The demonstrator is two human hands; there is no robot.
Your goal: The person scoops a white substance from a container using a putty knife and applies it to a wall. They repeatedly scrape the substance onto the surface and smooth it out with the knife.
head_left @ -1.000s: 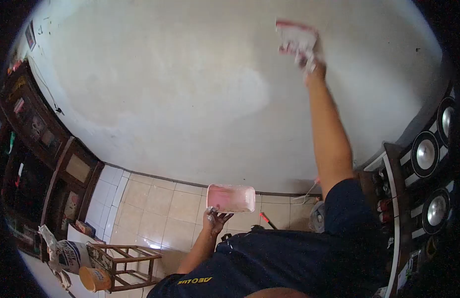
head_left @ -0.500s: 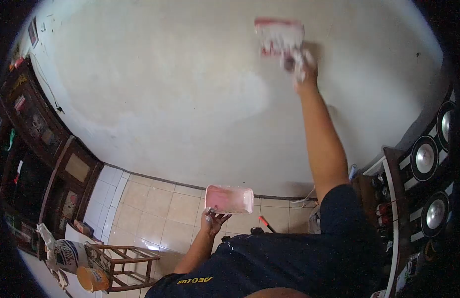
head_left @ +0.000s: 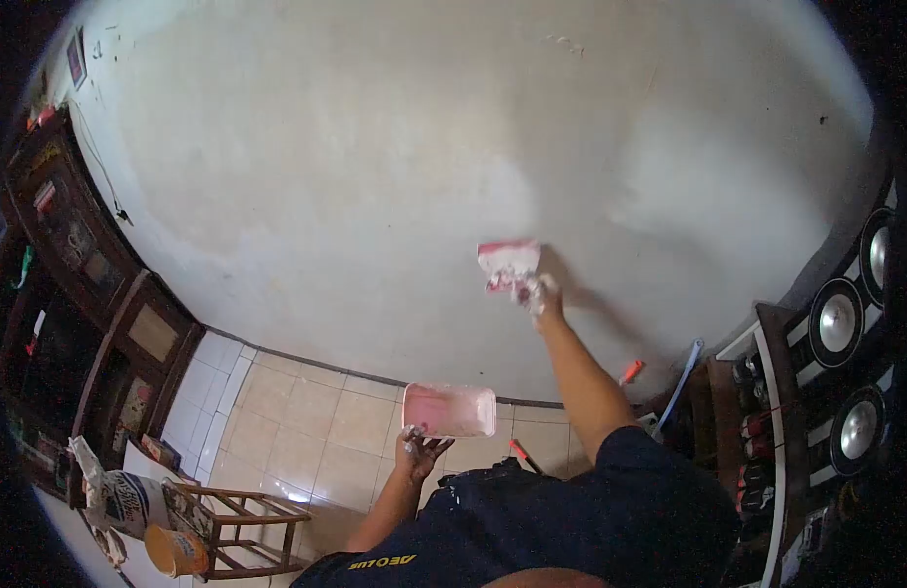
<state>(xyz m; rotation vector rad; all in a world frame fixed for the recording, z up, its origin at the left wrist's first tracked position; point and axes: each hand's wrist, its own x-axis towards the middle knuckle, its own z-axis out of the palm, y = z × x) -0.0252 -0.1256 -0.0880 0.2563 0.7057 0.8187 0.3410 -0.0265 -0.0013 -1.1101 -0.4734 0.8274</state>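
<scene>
Fingers of my right hand (head_left: 538, 297) are wrapped round the handle of a wide scraper (head_left: 510, 260), red along its edge and smeared with white paste. Its blade is up against the pale wall (head_left: 355, 186), at about the middle of the view. White paste also coats my right fingers. Lower down, my left hand (head_left: 420, 453) grips the near left corner of a shallow rectangular pink tray (head_left: 453, 412). Pinkish-white residue lines the tray, and my left fingertips are smeared too.
A wooden stool frame (head_left: 247, 519) stands at lower left with an orange bucket (head_left: 176, 551) and a printed sack (head_left: 135, 502). Dark cabinets (head_left: 120, 323) line the left. Speakers (head_left: 835, 314) stand right. An orange-handled tool (head_left: 524, 453) is near my waist.
My right hand has brought the scraper down the wall and slightly left, from high up to mid-wall. The tray in my left hand sits slightly lower in view.
</scene>
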